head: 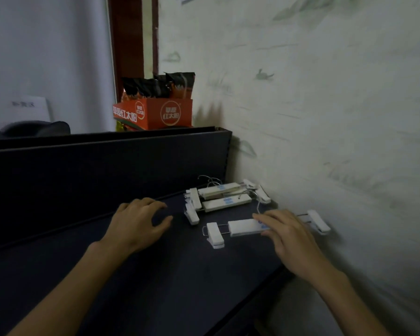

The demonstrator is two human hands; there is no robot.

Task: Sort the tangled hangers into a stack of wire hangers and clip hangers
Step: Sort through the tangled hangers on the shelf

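Observation:
A white clip hanger (243, 227) lies on the dark table (155, 275), with a clip at each end of its metal bar. My right hand (289, 236) rests on its middle bar, fingers fairly straight and spread. Behind it, near the wall, a stack of clip hangers (224, 196) lies with thin metal hooks sticking out at the back. My left hand (138, 223) hovers over the table to the left of the stack, fingers loosely curled, holding nothing. No wire hangers are visible.
A dark partition (102, 161) runs along the back of the table. An orange box of snack packets (155, 112) stands on a ledge behind it. A pale wall (325, 117) borders the table on the right, close to the hangers.

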